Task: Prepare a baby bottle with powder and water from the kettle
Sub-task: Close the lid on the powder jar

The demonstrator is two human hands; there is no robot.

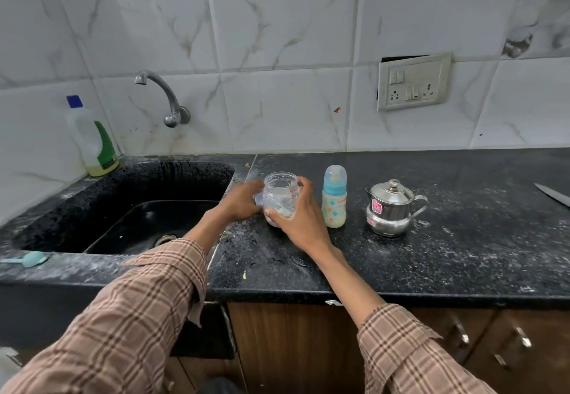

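head view: a clear jar (280,197) stands lidless on the black counter (431,258), just right of the sink (129,208), with a little pale powder at its bottom. the right hand (300,222) wraps it from the 4 o'clock side, thumb across the front low down and fingers curled behind the rim, grasping the jar. the left hand (243,200) is at the jar's 9 o'clock, fingers bent around a pale lilac piece (258,200) pressed to the jar's side; what that piece is i cannot tell. both forearms wear rolled plaid sleeves (138,316).

at the jar's 3 o'clock, just beside it but apart, the baby bottle (334,200) stands upright with a clear cap, blue collar and pale milky liquid inside. farther toward 3 o'clock sits the small steel kettle (390,208), lid on, spout pointing left toward the bottle.

a light blue scoop (30,259) lies on the sink's front ledge, at 8 o'clock from the jar and well apart. a dish soap bottle (92,140) stands in the corner at 10 o'clock, beside the wall tap (166,97). a switch plate (413,82) hangs on the tiles at 1 o'clock. a knife blade (553,194) shows at the far right edge.
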